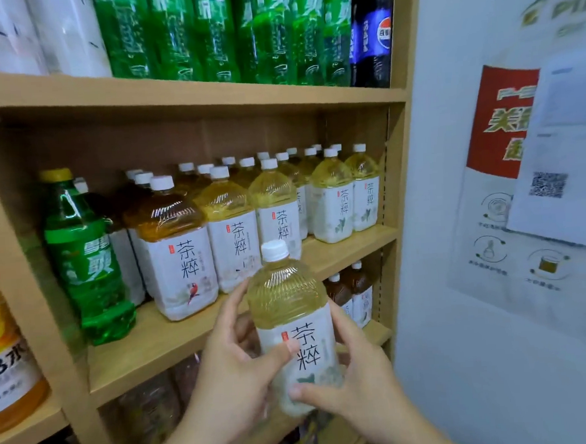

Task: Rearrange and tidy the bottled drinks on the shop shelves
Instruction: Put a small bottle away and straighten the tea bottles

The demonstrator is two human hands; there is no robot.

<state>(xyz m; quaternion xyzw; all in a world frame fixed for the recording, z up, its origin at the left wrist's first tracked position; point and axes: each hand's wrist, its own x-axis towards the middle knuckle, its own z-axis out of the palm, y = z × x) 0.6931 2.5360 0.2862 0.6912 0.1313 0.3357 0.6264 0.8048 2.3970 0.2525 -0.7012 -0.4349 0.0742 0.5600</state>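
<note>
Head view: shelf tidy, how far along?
Done: tea bottles on the middle shelf mostly stand in rows, labels forward. In hand: left grip and right grip hold a pale tea bottle in front of that shelf. Left: shelve it; a lone green soda bottle stands beside the teas, probably misplaced.

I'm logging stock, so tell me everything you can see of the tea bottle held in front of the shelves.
The held bottle is clear ribbed plastic with pale yellow liquid, a white screw cap and a white label bearing black characters, a red seal and green leaves. Roughly upright, it hangs before the middle shelf. The left hand grips its left side, thumb across the label; the right hand grips low on its right.
</note>
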